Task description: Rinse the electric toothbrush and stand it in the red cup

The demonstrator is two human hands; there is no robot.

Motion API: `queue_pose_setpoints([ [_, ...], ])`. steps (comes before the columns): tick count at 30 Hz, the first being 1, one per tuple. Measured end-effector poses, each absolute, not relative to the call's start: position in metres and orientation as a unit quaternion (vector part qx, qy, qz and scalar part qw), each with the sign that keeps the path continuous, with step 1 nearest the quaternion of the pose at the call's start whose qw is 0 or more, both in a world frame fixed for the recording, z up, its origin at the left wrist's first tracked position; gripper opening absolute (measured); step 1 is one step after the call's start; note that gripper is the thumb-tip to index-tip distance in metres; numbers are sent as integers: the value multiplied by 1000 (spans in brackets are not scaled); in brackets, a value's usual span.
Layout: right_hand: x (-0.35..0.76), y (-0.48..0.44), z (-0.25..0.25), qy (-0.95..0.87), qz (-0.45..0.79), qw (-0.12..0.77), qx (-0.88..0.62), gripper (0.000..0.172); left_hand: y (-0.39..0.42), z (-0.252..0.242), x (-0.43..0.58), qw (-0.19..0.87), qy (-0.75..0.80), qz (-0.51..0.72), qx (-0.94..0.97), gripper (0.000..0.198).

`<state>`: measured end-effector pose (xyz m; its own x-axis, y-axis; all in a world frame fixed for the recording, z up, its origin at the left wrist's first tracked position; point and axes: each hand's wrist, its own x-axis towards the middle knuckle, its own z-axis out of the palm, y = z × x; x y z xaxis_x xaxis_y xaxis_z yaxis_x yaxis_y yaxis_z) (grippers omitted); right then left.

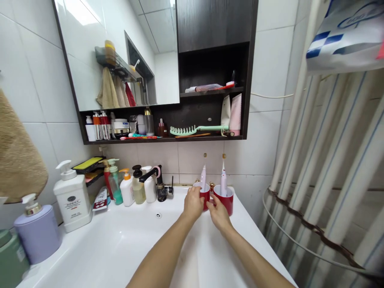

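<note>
Right of centre in the frame: left hand [193, 203] curled round left red cup [206, 198], with fingers clamped on it. Right hand [220, 213] reaching in beside right red cup [227, 205], fingers bent into the gap between cups; cannot tell if clamped on anything or only touching. Both cups upright, side by side on white surface [241, 220], right of basin [117, 252]. Left toothbrush [203, 178] and right toothbrush [223, 183] standing one per cup, heads up. Looks well along: cups down, brushes in. Left, probably: slight straightening, then letting go.
</note>
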<state>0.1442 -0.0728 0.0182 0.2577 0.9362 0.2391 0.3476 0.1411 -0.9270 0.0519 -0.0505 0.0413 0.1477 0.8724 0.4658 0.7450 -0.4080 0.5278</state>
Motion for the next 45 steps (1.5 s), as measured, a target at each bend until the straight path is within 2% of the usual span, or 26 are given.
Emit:
queue_pose_setpoints([
  [3, 135, -91, 35, -555, 279, 556, -552, 56, -71, 51, 40, 293, 502, 522, 624, 41],
  [5, 127, -107, 51, -569, 293, 582, -502, 60, -89, 64, 31, 407, 420, 598, 548, 54],
  [8, 114, -131, 76, -575, 358, 630, -380, 64, -119, 86, 20, 500, 281, 645, 505, 73],
  [12, 101, -151, 91, -561, 433, 639, -299, 65, -148, 100, 14, 571, 205, 611, 508, 83],
  [15, 100, -156, 90, -540, 449, 643, -305, 58, -156, 97, 11, 590, 208, 605, 492, 79],
  [18, 104, -156, 87, -510, 447, 649, -344, 30, -157, 92, 8, 606, 239, 605, 458, 38],
  [19, 105, -156, 86, -505, 442, 649, -359, 26, -157, 90, 7, 618, 248, 598, 446, 34],
  [22, 107, -155, 84, -508, 423, 636, -399, 41, -156, 88, 6, 652, 268, 566, 427, 51],
  [27, 109, -143, 74, -541, 352, 594, -481, 46, -154, 80, 9, 654, 319, 521, 446, 57],
  [30, 125, -122, 65, -552, 258, 569, -552, 43, -150, 57, 6, 649, 366, 501, 440, 58],
  [34, 157, -86, 52, -527, 113, 529, -656, 21, -148, 11, -3, 662, 433, 466, 396, 57],
  [35, 164, -79, 48, -521, 91, 513, -676, 22, -148, 1, -4, 657, 452, 458, 392, 58],
  [38, 176, -65, 38, -522, 59, 458, -717, 28, -148, -14, -7, 634, 481, 443, 412, 57],
  [45, 187, -85, 28, -593, 34, 359, -720, 24, -148, -12, -8, 608, 474, 471, 429, 48],
])
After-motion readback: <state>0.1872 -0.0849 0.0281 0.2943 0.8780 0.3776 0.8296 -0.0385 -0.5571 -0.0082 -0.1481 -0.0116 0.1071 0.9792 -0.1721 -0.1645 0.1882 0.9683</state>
